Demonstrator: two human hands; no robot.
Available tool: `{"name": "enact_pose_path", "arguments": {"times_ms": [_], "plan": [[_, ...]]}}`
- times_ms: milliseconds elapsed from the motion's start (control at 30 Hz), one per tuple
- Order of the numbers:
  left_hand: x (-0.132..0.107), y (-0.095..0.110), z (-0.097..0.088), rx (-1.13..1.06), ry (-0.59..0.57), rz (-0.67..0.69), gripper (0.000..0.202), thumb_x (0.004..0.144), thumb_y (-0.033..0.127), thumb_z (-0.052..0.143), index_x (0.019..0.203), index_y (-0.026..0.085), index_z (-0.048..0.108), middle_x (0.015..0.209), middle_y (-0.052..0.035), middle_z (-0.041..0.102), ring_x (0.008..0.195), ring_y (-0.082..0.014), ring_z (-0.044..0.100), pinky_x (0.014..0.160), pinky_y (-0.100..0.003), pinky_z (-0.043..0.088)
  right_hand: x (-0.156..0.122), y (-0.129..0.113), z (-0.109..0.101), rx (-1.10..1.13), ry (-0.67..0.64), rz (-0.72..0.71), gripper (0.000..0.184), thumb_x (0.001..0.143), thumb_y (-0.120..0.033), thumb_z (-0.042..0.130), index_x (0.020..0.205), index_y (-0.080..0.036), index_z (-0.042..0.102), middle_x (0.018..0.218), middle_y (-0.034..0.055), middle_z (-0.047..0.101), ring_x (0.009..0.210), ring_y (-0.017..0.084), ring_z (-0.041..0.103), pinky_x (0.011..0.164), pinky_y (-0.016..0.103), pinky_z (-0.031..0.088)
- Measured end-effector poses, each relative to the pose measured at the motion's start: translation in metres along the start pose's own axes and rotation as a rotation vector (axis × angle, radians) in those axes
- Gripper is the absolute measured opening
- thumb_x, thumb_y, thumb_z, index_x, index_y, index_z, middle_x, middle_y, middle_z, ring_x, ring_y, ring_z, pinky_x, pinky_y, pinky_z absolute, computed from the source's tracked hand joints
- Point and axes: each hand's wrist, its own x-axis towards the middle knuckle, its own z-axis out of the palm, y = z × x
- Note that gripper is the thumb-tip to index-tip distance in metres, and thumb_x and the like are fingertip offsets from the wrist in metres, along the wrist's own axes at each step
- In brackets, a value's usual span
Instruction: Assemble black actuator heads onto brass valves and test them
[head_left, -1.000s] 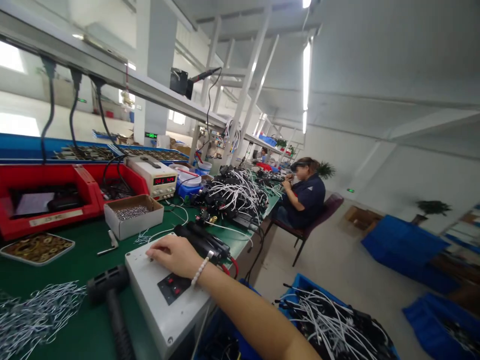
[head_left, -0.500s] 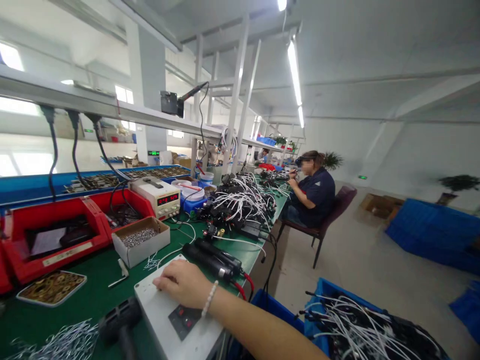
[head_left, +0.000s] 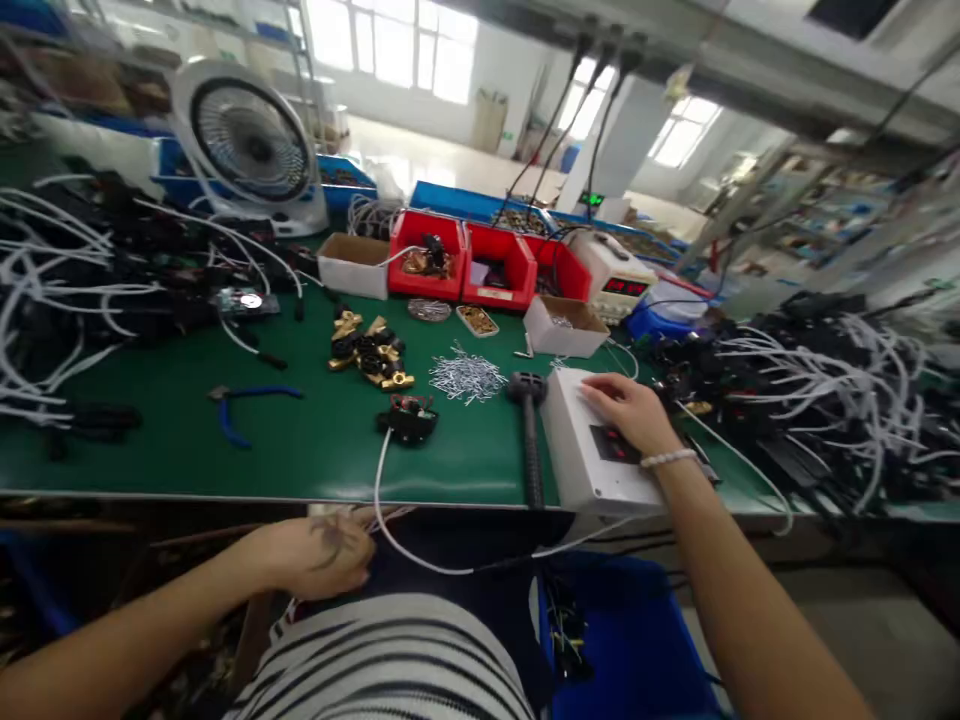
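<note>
My right hand [head_left: 631, 410] lies on top of a white box [head_left: 574, 440] with a dark switch panel [head_left: 615, 443], its fingers reaching toward the far end. Below the table edge, near my lap, my left hand [head_left: 330, 552] is closed; thin pale strands show by its fingertips, but what it grips is unclear. A small black wired part [head_left: 409, 418] sits on the green table, its white cable [head_left: 381, 490] hanging over the edge and running toward the white box. Beside the box lies a black tool with a ribbed handle [head_left: 531, 450].
Blue-handled pliers [head_left: 259, 393], brass-and-black fittings [head_left: 371, 350] and a pile of metal hooks [head_left: 466, 376] lie on the table. Red bins [head_left: 499, 270], a fan [head_left: 255, 140] and a power supply [head_left: 611, 275] stand behind. Cabled parts [head_left: 817, 390] heap both sides; a blue crate [head_left: 630, 630] stands below.
My view has swung left and down, bringing my left hand, the small wired part and the pliers into sight. The seated co-worker has left the view. My right hand remains on the white box.
</note>
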Motion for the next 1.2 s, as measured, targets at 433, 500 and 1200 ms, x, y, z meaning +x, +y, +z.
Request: {"name": "enact_pose_path", "arguments": {"times_ms": [433,500,1200], "plan": [[0.078,-0.044,0.013,0.027,0.663,-0.385,0.05,0.094,0.048,0.051,0.126,0.01,0.053,0.105,-0.0158,0.062,0.1,-0.0317,0.055,0.087,-0.045,0.048,0.005,-0.011,-0.013,-0.085,-0.051,0.033,0.052,0.066,-0.061,0.068,0.088,-0.015,0.076,0.088,0.0117,0.073,0.08,0.025,0.065,0.076,0.041,0.051],[0.075,-0.048,0.017,-0.029,0.649,-0.334,0.04,0.095,0.047,0.051,0.119,0.015,0.055,0.103,-0.0104,0.063,0.097,-0.0264,0.056,0.088,-0.039,0.048,0.004,-0.021,-0.016,-0.11,0.013,0.046,0.055,0.066,-0.061,0.069,0.096,-0.016,0.075,0.09,0.0116,0.073,0.084,0.027,0.066,0.082,0.046,0.051],[-0.021,-0.097,0.004,0.088,1.332,-0.295,0.053,0.101,0.055,0.024,0.113,0.016,0.058,0.114,-0.005,0.066,0.113,-0.0114,0.056,0.103,-0.027,0.043,-0.072,-0.116,0.177,0.208,-0.084,0.117,0.079,0.07,-0.063,0.068,0.129,-0.011,0.057,0.123,0.0181,0.062,0.114,0.036,0.059,0.101,0.051,0.044]]}}
